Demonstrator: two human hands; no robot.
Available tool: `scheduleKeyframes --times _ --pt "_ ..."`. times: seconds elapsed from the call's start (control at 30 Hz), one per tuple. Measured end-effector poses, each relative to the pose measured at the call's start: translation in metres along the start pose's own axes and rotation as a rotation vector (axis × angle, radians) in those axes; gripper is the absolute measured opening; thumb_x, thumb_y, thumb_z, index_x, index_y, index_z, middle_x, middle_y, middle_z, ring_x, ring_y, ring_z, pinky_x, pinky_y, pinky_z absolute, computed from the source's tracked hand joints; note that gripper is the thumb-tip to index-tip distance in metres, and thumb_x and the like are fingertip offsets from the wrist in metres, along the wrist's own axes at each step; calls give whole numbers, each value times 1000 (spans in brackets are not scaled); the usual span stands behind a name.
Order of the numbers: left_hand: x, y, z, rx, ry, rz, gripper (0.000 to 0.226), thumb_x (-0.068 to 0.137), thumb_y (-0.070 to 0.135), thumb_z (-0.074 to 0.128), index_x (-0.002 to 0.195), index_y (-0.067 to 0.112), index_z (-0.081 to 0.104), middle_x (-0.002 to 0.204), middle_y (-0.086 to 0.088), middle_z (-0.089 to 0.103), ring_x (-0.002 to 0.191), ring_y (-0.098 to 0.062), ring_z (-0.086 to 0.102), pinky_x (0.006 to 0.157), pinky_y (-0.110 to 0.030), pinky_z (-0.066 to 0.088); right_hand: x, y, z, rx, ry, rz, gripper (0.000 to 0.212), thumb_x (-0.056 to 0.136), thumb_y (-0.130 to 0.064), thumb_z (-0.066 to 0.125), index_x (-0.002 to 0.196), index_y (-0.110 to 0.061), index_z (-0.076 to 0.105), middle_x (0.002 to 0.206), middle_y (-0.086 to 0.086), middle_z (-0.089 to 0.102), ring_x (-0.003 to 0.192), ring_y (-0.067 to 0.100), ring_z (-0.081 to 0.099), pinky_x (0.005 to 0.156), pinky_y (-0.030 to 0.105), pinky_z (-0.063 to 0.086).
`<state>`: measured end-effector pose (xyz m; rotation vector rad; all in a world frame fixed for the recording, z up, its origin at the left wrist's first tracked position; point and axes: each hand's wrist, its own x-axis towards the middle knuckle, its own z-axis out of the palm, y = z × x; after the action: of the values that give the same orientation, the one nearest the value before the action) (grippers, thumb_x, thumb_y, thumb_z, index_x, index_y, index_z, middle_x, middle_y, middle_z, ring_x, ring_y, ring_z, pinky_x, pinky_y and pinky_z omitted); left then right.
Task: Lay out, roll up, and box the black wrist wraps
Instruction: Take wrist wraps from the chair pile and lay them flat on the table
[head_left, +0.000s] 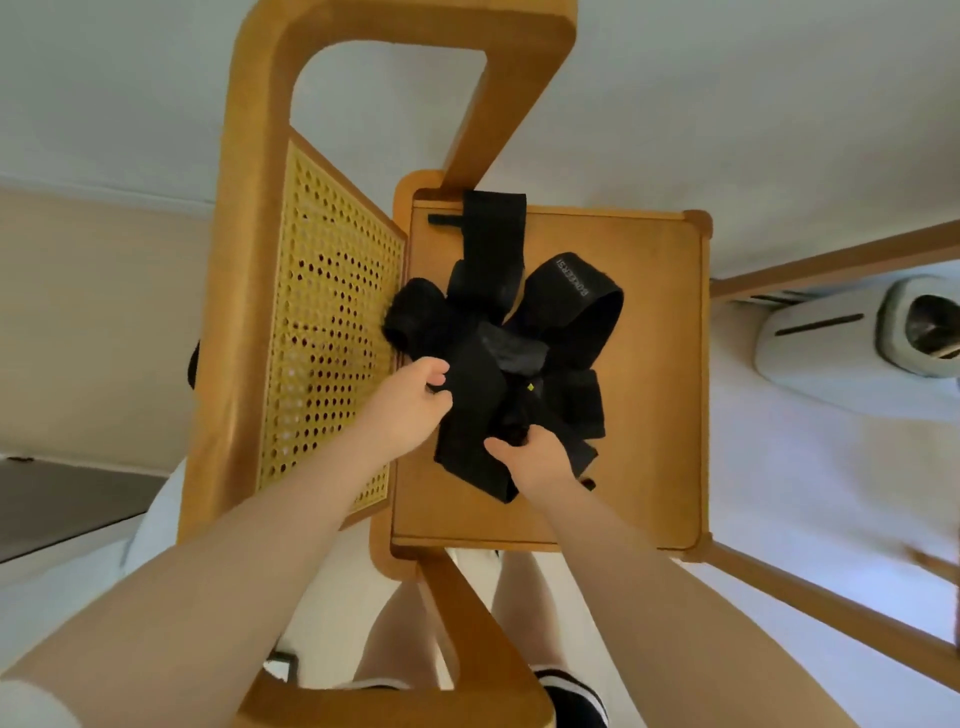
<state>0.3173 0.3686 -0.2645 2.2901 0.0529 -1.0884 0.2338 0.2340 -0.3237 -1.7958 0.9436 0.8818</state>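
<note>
Head view: a tangled heap of black wrist wraps is seen on the wooden chair seat, near its centre. The heap's 8 o'clock edge is pinched by the left hand; its 6 o'clock edge is gripped by the curled fingers of the right hand.

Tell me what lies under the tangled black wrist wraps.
The black wrist wraps lie heaped on a wooden chair seat, with both hands in them. Bare wood shows around the heap; anything directly beneath it is covered.
</note>
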Motion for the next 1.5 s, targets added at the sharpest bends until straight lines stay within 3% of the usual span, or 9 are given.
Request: scheduleKeyframes --times 0.27,0.43,0.73,0.87,1.03,1.17,1.27,1.37,1.5 --pt "-42 30 -43 -152 -246 93 42 94 40 51 134 27 47 124 12 53 114 -6 49 90 -20 37 -81 -44 -44 551 68 -209 18 96 -20 54 115 -22 55 106 -9 62 97 4 56 75 15 45" --pt "-85 74 -66 -253 -253 291 15 93 30 57 108 32 60 105 16 65 99 3 60 85 -15 46 -145 -71 -99 640 101 -406 17 94 -14 55 102 -28 59 104 -2 67 104 18 62 98 39 48" --pt "-130 132 -88 -362 6 568 17 90 22 62 102 34 62 98 13 67 91 -2 63 77 -21 55 -200 -107 -137 677 119 -710 20 92 -15 56 110 -22 57 99 -8 70 95 9 67 75 22 56" --pt "-142 145 -99 -611 65 526 18 90 17 62 98 33 62 99 12 69 93 -5 65 78 -24 56 -190 -83 -131 387 -8 -630 48 85 -18 66 130 -23 48 121 -10 62 110 5 60 92 28 52" --pt "-147 151 -111 -831 106 398 12 91 21 60 99 27 65 102 6 71 97 -12 65 83 -29 53 -181 -72 -110 132 83 -549 32 97 -15 50 129 -21 55 121 -11 61 114 9 56 92 18 45" --pt "-145 148 -113 -910 -34 307 36 99 41 39 115 20 63 109 2 70 102 -14 66 95 -35 49 -195 -85 -113 200 193 -563 22 100 -20 45 119 -22 56 111 -9 63 104 8 58 77 11 44" --pt "-144 135 -106 -608 -52 319 46 100 48 26 123 23 57 115 12 63 110 -8 57 95 -26 40 -205 -95 -121 328 220 -567 18 100 -25 44 111 -22 57 109 -5 65 102 11 60 86 25 51" --pt "-141 110 -92 -274 83 432 36 96 41 47 130 28 46 124 18 51 120 -5 46 96 -25 37 -202 -107 -137 648 218 -383 20 100 -24 46 113 -14 57 112 3 64 104 21 60 95 41 50" --pt "-146 100 -74 -308 68 435 45 92 27 58 134 22 42 130 11 50 114 -4 51 92 -21 43 -195 -117 -139 911 93 -171 24 98 -16 50 120 -6 48 114 7 59 103 23 59 91 38 53"
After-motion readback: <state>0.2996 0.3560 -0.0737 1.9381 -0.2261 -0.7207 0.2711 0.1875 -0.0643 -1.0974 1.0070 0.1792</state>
